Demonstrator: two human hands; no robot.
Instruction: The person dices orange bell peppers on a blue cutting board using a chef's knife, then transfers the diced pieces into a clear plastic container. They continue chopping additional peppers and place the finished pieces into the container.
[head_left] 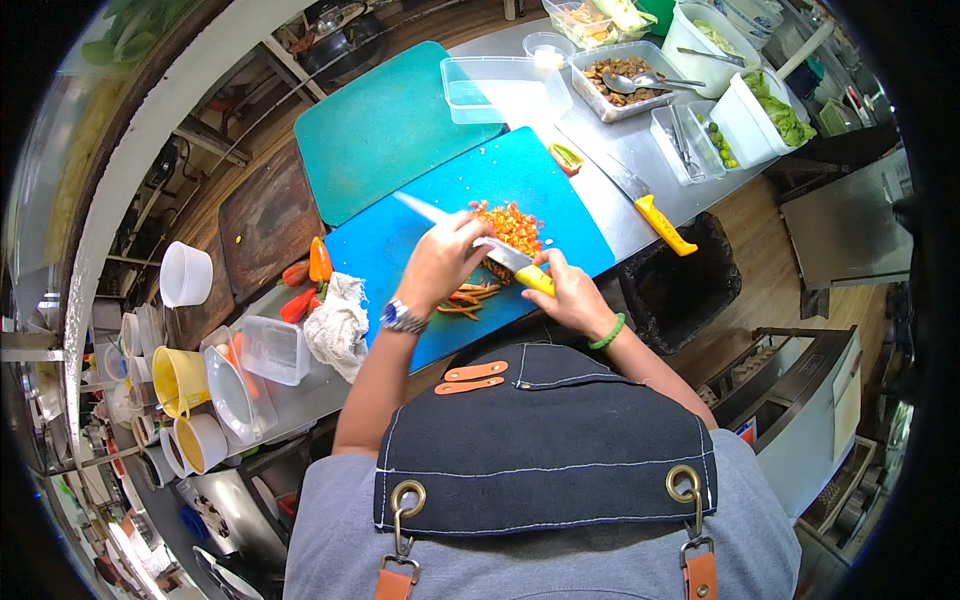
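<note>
My right hand [578,298] is closed around the yellow handle of a kitchen knife [536,280]. The blade points up and left across the blue cutting board [575,230]. My left hand [440,262] has its fingers closed on the blade, hiding its middle. Just beyond the knife lies a heap of finely diced red and orange pepper [515,226]. Long pepper strips [466,298] lie on the near side of the board, between my wrists. Left of the board are whole red and orange peppers [319,262] and a crumpled white cloth [338,322].
A second yellow-handled knife [664,224] lies on the steel counter at right, beside a cut pepper half [566,158]. A green board [385,130] and clear tub [500,88] are behind. Food containers [622,82] stand back right; a black-lined bin [682,285] is below.
</note>
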